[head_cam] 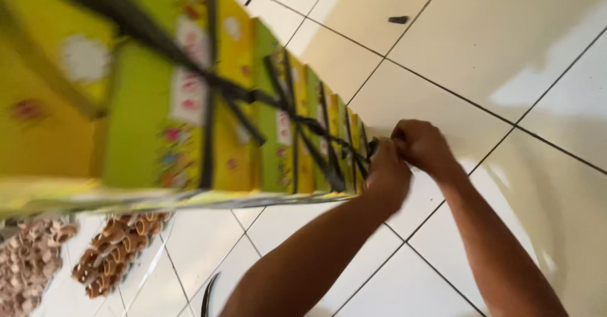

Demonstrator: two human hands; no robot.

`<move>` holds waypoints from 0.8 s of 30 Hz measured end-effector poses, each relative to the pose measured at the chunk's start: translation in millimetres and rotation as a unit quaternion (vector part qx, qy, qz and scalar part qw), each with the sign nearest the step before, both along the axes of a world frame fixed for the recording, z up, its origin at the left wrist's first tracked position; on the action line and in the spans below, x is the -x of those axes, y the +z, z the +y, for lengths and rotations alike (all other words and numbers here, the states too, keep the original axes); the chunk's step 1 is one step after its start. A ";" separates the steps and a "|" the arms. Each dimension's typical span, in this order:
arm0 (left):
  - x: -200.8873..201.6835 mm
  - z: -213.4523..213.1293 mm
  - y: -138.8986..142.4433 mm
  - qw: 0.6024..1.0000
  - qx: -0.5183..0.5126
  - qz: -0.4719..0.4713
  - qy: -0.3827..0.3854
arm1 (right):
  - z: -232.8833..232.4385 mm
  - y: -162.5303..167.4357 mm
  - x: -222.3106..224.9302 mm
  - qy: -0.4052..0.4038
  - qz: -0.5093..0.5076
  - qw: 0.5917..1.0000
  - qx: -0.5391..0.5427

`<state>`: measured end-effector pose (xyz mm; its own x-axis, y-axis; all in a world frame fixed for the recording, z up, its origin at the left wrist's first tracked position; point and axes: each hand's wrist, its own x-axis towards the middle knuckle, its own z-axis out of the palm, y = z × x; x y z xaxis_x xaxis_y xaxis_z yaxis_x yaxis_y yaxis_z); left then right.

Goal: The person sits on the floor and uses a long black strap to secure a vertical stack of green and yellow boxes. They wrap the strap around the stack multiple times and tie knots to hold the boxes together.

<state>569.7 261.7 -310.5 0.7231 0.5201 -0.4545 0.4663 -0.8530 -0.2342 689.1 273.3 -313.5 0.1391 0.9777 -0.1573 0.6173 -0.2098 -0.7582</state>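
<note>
1. Black plastic strap (297, 118) runs crosswise over a long row of green and yellow cartons (208, 114). The cartons fill the left half of the view, and the far end of the row is near the middle, above a white tiled floor (506, 57).
2. Both hands meet at that far end of the row. The left hand (387, 176) presses against the last carton, and its grip looks closed around the strap end, though blur hides the fingers.
3. The right hand (422, 145) is just beside it, touching it, with the grip curled shut; it seems to pinch the same strap end, but I cannot see this clearly.
4. To do this step well, I judge that the strap must stay tight and flat over the carton corners, one hand holding the tension while the other works the end, so that the crossing does not slip.
5. Hard to make out: the near cartons are strongly blurred, their prints cannot be read, and the knot or buckle is hidden behind the hands.
6. Bundles of small brown paper cones (117, 250) lie on the floor at the lower left, partly cut off by the edge.
7. A small dark mark (398, 19) lies on a tile far away; what it is, I cannot tell.
</note>
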 end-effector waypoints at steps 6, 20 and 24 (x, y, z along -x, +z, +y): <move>141.1 -120.1 35.5 0.930 0.159 -0.330 0.038 | -81.8 67.5 21.3 0.046 -0.142 0.950 -0.276; 451.9 -8.1 59.0 0.506 0.041 -0.653 0.563 | -150.9 123.7 137.5 -0.044 0.155 0.973 -0.166; 436.5 27.0 69.3 0.515 0.063 -0.719 0.463 | -109.2 155.1 210.2 0.138 -0.118 0.930 -0.321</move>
